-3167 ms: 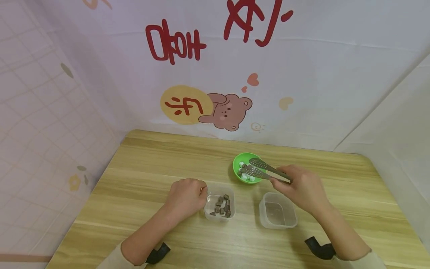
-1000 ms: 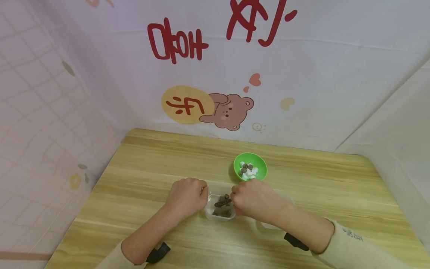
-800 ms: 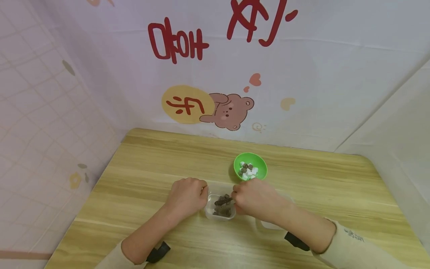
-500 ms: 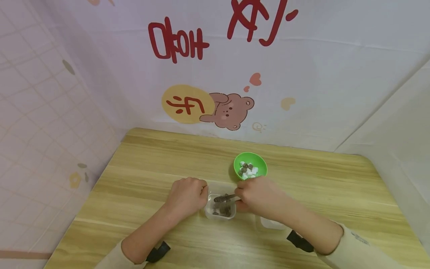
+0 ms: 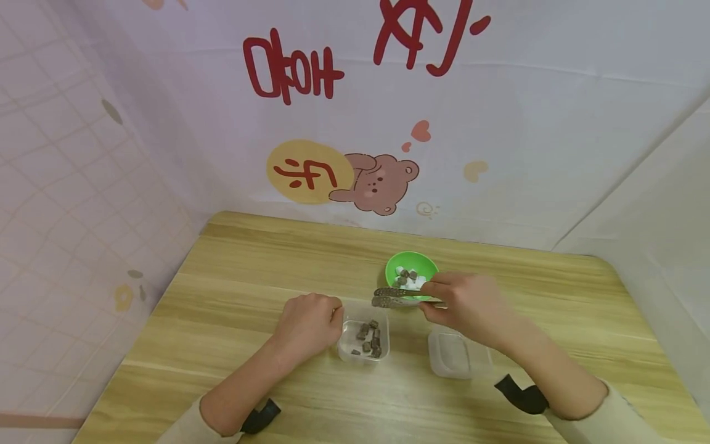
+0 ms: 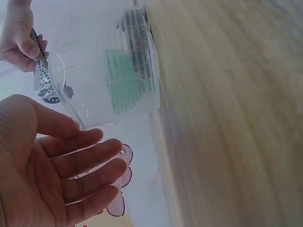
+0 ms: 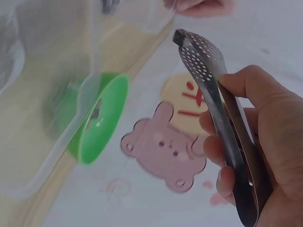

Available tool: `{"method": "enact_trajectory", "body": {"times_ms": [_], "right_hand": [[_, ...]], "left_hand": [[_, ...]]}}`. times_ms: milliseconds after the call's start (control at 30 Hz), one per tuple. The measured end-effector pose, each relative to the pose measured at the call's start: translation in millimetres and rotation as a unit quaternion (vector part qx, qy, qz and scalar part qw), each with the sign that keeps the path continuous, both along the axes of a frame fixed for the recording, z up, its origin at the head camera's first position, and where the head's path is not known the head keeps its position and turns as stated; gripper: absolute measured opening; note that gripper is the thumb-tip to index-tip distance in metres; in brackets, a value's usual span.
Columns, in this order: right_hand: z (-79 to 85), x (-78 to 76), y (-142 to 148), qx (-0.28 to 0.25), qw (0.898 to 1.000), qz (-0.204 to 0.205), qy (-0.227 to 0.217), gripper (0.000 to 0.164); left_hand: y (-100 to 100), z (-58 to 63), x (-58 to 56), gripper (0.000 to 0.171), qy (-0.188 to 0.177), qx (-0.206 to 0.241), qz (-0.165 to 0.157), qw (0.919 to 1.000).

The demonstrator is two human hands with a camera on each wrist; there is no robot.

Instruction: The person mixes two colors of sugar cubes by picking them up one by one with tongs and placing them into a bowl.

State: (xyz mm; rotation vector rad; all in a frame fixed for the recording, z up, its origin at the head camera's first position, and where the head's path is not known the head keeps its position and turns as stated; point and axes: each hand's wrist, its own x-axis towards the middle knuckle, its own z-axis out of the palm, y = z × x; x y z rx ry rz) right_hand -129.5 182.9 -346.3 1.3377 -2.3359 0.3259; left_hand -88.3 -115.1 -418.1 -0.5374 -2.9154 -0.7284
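My right hand (image 5: 468, 308) grips perforated metal tongs (image 7: 208, 90). A dark brown cube (image 7: 179, 37) sits between their tips, seen in the right wrist view. In the head view the tongs hover above the table between the left container and the green bowl (image 5: 393, 262). White and brown cubes lie in that bowl. My left hand (image 5: 310, 324) pinches the rim of a clear plastic container (image 6: 87, 90) between thumb and index finger, its other fingers loosely extended. Several brown cubes (image 5: 367, 346) lie inside this container.
A second clear plastic container (image 5: 452, 357) stands at the right, partly hidden under my right hand and wrist. The wooden table (image 5: 266, 259) ends at a white cloth wall (image 5: 499, 203) with a printed bear. White cloth also rises on both sides.
The right hand has lifted the tongs out of the left container, with a brown cube in their tips, and moved right and toward the green bowl. My left hand stays on the rim.
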Motion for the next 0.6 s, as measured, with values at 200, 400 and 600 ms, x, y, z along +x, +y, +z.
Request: {"method": "enact_trajectory", "body": {"times_ms": [200,400,600], "right_hand": [[-0.2,-8.3,21.2,-0.024,0.999,-0.047,0.014,0.012],[-4.9,-14.4,37.4,-0.013,0.995,-0.099,0.032,0.009],[-13.8,-18.7,49.7,0.004,0.991,-0.131,0.037,0.01]], "left_hand": [[-0.6,0.6,-0.4,0.048,0.001,0.003,-0.003,1.0],[-1.4,-0.2,-0.9,0.048,0.003,-0.001,-0.005,1.0],[-1.7,0.1,-0.8,0.048,0.005,0.002,-0.007,1.0]]}}
